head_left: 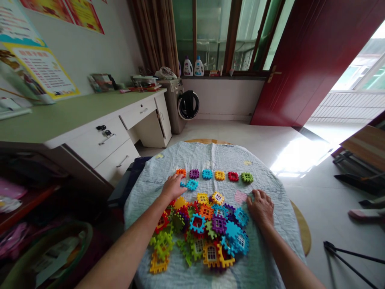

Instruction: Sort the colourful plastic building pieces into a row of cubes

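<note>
My left hand [173,187] is at the left end of a row of small square window blocks, its fingertips by an orange block [181,172] and a blue piece [183,184]. A light blue block [192,185] sits just right of those fingers. Purple [194,174], blue [207,174], yellow [219,175], red [233,176] and green [247,177] blocks continue the row. My right hand [261,204] rests on the cloth with nothing in it, fingers slightly apart, right of a mixed pile of toothed plastic blocks [205,211].
A pale patterned cloth [279,249] covers the round table. Behind it on the left stands a green-topped desk [90,108] with white drawers. A washing machine [174,100] is beneath the window side, and a red door [288,60] is at the right.
</note>
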A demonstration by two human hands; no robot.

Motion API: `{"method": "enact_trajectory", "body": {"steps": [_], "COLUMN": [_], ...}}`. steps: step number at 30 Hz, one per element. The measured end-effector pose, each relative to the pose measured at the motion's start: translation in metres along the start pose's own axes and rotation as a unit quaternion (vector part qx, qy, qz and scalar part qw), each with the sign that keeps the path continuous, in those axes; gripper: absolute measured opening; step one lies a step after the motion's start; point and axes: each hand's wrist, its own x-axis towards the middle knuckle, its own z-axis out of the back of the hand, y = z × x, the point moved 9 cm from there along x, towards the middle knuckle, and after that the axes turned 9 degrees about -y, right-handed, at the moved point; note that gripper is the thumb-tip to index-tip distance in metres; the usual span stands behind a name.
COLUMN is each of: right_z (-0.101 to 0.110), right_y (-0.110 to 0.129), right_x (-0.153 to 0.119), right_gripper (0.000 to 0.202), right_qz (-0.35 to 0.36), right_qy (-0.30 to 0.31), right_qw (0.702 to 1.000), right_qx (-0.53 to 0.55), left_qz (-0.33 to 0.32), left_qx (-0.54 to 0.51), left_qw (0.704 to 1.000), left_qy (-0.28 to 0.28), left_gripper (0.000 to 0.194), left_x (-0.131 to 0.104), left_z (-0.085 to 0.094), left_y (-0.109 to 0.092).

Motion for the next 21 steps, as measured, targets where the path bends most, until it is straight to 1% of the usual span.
{"method": "enact_trajectory", "body": {"steps": [2,3,5,7,11,13,16,18,21], "right_z": [0.0,0.0,0.0,0.0,-0.001,-0.001,0.0,0.0,0.0], "right_y": [0.0,0.0,0.0,0.0,-0.001,-0.001,0.0,0.0,-0.001], "right_x": [0.0,0.0,0.0,0.0,0.0,0.0,0.0,0.0,-0.001], "right_gripper": [0.038,0.039,0.039,0.038,0.038,0.039,0.038,0.038,0.037], "right_qz": [0.001,0.001,0.001,0.001,-0.003,-0.002,0.001,0.002,0.003], "right_qy": [0.003,0.004,0.005,0.004,0.007,0.008,0.004,0.003,0.0], "right_qw": [1.0,1.0,1.0,1.0,1.0,1.0,1.0,1.0,1.0], "right_qx": [-0.002,-0.003,-0.005,-0.006,-0.005,-0.004,-0.003,-0.003,-0.004], "left_qz": [0.02,0.03,0.05,0.062,0.058,0.068,0.084,0.081,0.072], "left_qx": [0.06,0.087,0.118,0.126,0.123,0.105,0.023,-0.027,-0.057], "left_qw": [0.998,0.995,0.99,0.989,0.99,0.992,0.996,0.996,0.995], "left_qy": [0.025,0.038,0.052,0.05,0.039,0.027,0.015,0.02,0.027], "left_gripper": [0.066,0.069,0.064,0.057,0.054,0.053,0.042,0.032,0.031], "left_x": [-0.007,-0.01,-0.012,-0.012,-0.009,-0.009,-0.008,-0.005,0.0], "left_z": [-0.003,-0.005,-0.006,-0.005,0.002,0.006,0.01,0.01,0.009], "left_y": [0.003,0.004,0.005,0.004,0.006,0.012,0.019,0.021,0.022]}}
